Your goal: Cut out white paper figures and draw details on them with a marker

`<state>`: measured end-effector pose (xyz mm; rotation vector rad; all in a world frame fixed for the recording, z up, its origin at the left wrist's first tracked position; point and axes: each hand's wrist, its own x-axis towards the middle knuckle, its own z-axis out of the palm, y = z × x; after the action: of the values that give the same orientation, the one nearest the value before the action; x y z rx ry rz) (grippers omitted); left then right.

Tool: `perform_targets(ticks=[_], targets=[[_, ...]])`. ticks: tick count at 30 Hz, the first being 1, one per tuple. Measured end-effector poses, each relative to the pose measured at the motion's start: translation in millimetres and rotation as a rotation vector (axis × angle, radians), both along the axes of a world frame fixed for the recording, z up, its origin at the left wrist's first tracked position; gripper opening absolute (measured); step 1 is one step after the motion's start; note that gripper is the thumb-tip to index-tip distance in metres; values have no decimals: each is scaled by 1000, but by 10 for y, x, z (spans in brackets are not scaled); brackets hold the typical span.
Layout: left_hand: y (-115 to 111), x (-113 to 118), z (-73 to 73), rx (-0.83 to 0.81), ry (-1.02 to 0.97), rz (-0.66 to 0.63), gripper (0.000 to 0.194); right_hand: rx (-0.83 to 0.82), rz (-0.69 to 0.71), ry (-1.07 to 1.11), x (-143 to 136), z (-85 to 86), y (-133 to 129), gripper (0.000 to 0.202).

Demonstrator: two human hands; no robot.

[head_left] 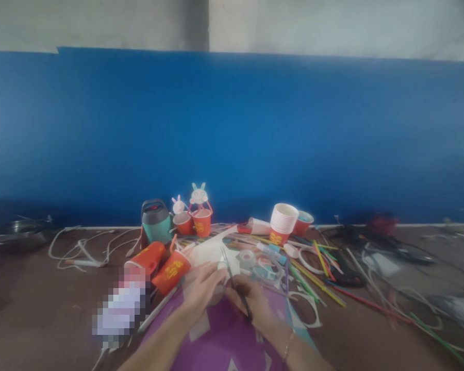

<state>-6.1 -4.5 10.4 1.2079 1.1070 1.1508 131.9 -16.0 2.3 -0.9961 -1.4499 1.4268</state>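
Note:
Over a purple sheet (220, 342), my two hands are close together. In my right hand (255, 304) is a pair of scissors (228, 265), its dark handle in the fingers and its blades angled up and away. My left hand (201, 291) has its fingers closed on a piece of white paper (211, 252) beside the blades. Fine detail at the fingertips is blurred. Just left of that hand, an orange paper cup (174, 270) with gold lettering lies tilted. A roll of clear tape (247, 257) sits beyond the scissors.
Behind stand a teal flask (156, 224), cups with rabbit figures (199, 195) and a cup stack (283, 221). Coloured sticks (317, 283) and paper rings (307, 309) litter the right. White cables (85, 252) lie left. A blue wall panel (232, 139) borders the table's back.

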Motion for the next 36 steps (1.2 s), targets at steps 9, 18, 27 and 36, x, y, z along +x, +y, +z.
perform_targets(ticks=[9, 18, 27, 36], targets=[[-45, 78, 14, 34, -68, 28, 32, -17, 50, 7, 33, 34, -19, 51], [-20, 77, -53, 35, -79, 32, 35, 20, 48, -12, 30, 46, -21, 52], [-19, 77, -32, 46, -60, 21, 39, 19, 26, 10, 24, 47, -20, 50], [-5, 74, -40, 49, -71, -3, 38, 1, 17, -1, 24, 17, -1, 51]])
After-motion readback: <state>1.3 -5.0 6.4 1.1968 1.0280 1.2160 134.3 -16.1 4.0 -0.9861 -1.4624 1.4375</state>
